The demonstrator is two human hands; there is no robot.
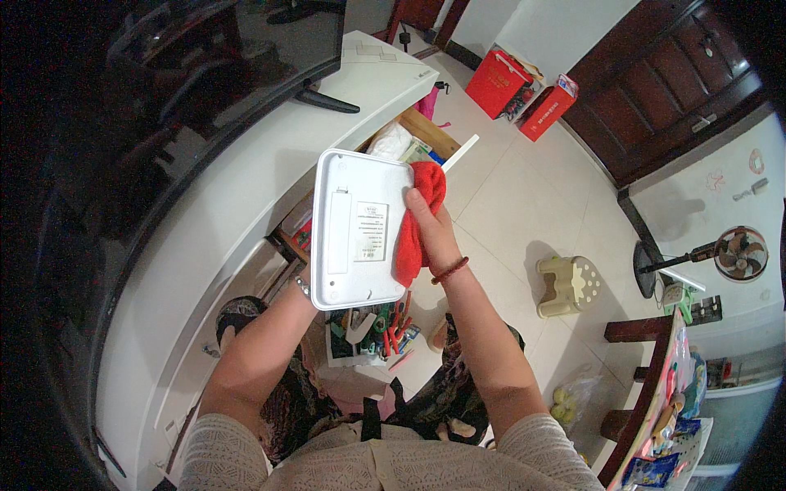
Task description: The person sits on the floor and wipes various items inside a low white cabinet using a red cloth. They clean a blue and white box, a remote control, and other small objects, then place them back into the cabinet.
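A white plastic device (341,288) is held up before me with its underside facing me, showing a long battery cover and a label with writing. My left hand (307,274) supports it from behind at the left edge; most of that hand is hidden by the device. A red knitted cloth (408,258) is bunched in my right hand (433,230), which presses it along the device's right edge, thumb on top. Beyond is an open drawer (439,132) with a white bag (391,142) inside. Below, a box of tools (356,359) sits on the floor.
A white TV cabinet (258,166) with a large television (233,67) runs along the left. Red gift bags (500,83) stand near the dark door (669,92). At right are a plastic stool (568,285), a fan (740,253) and a cluttered table (638,399).
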